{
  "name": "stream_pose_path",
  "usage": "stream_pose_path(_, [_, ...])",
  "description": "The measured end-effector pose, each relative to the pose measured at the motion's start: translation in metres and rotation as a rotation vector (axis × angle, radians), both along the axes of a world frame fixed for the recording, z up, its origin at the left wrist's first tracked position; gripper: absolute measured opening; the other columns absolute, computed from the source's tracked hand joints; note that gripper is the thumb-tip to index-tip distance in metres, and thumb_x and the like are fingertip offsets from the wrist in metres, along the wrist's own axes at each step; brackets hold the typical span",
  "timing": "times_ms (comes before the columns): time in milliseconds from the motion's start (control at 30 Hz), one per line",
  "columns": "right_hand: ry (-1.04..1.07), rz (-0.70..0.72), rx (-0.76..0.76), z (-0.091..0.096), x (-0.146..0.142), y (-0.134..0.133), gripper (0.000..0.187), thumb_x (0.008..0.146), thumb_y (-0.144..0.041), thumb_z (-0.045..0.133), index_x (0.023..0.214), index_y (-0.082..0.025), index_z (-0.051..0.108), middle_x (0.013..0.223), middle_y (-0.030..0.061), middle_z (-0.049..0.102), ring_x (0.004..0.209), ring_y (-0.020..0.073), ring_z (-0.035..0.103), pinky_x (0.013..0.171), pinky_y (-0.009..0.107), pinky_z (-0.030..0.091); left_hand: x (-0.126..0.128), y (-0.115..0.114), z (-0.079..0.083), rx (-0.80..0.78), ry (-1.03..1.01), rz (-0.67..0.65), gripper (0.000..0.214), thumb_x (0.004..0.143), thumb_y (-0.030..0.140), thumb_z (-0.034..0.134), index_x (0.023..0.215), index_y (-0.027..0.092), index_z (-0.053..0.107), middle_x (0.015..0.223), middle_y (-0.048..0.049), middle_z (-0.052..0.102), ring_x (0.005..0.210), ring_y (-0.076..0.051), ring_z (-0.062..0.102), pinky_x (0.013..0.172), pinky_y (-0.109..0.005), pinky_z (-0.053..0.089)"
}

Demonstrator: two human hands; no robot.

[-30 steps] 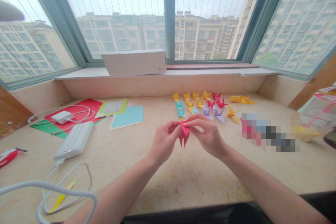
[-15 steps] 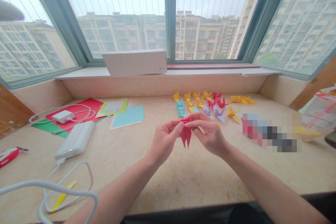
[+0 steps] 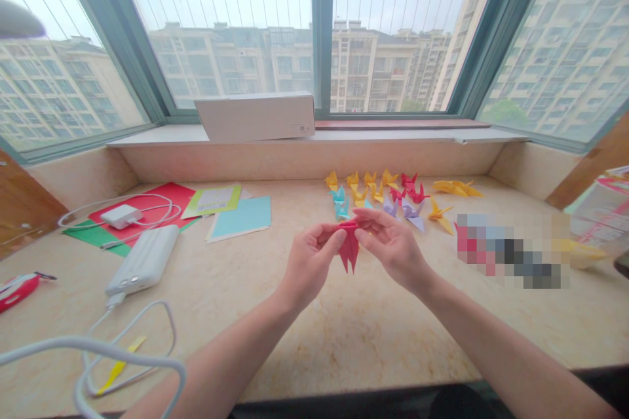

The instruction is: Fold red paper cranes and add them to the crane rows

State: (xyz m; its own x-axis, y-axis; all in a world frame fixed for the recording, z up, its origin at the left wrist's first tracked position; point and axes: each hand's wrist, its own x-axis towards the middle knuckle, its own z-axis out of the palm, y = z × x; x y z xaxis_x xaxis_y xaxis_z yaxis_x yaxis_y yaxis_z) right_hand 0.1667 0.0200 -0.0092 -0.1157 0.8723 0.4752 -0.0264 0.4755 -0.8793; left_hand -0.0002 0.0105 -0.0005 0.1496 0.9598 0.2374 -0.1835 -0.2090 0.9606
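A red folded origami paper (image 3: 349,254) hangs between my hands above the tabletop, its two narrow points facing down. My left hand (image 3: 314,255) pinches its upper left edge between thumb and fingers. On the other side, my right hand (image 3: 393,245) has its thumb against the upper right edge, with the fingers curled behind the top. Just beyond the hands stand several folded paper cranes: yellow ones (image 3: 360,196), red ones (image 3: 415,192), light blue ones (image 3: 339,198) and purple ones (image 3: 413,211).
At left lie a white power bank (image 3: 143,260), a charger (image 3: 121,215) with cable, red paper (image 3: 171,195), blue paper (image 3: 243,219) and a red-and-white tool (image 3: 18,291). A long white box (image 3: 255,119) rests on the sill. A blurred patch (image 3: 511,250) covers items at right.
My right thumb has moved up onto the red paper's edge, and the right fingers have lifted off its top front. The left hand keeps its pinch.
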Motion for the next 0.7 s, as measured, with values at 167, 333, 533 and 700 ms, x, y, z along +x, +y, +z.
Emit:
stream_pose_path(167, [-0.062,-0.035,-0.054,0.0022,0.0023,-0.0027,0.029,0.087,-0.035,0.065,0.113,-0.020,0.069,0.104,0.0085,0.075,0.095,0.0221,0.070,0.091,0.043,0.055,-0.0009,-0.0020,0.0020,0.105,0.100,0.025,0.026,0.086,0.037,0.068,0.088,0.012,0.070,0.083,-0.0082,0.076,0.075,-0.018,0.070,0.072,-0.029,0.056])
stream_pose_path(333, [-0.109,-0.108,0.016,0.0044,0.0029,-0.0037,0.020,0.087,-0.032,0.065,0.102,-0.021,0.073,0.102,0.0065,0.075,0.093,0.0216,0.069,0.087,0.040,0.054,-0.0009,0.0002,-0.0013,0.165,0.155,0.023,0.027,0.088,0.037,0.065,0.099,0.013,0.069,0.092,-0.0093,0.076,0.082,-0.019,0.072,0.076,-0.030,0.057])
stream_pose_path(533, [-0.209,-0.150,0.102,0.0092,0.0024,-0.0053,0.017,0.089,-0.028,0.062,0.099,-0.022,0.075,0.095,0.0055,0.074,0.092,0.0210,0.067,0.082,0.036,0.053,-0.0039,0.0032,-0.0031,0.230,0.248,0.063,0.025,0.088,0.035,0.066,0.102,0.016,0.072,0.097,-0.0093,0.077,0.088,-0.021,0.072,0.080,-0.030,0.056])
stream_pose_path(700, [-0.262,-0.145,0.123,0.0089,0.0044,-0.0032,0.014,0.089,-0.026,0.063,0.096,-0.023,0.075,0.090,0.0039,0.073,0.085,0.0193,0.066,0.080,0.035,0.053,-0.0077,0.0053,-0.0005,0.277,0.360,0.092,0.021,0.088,0.035,0.064,0.090,0.016,0.075,0.091,-0.0084,0.078,0.083,-0.021,0.072,0.079,-0.031,0.056])
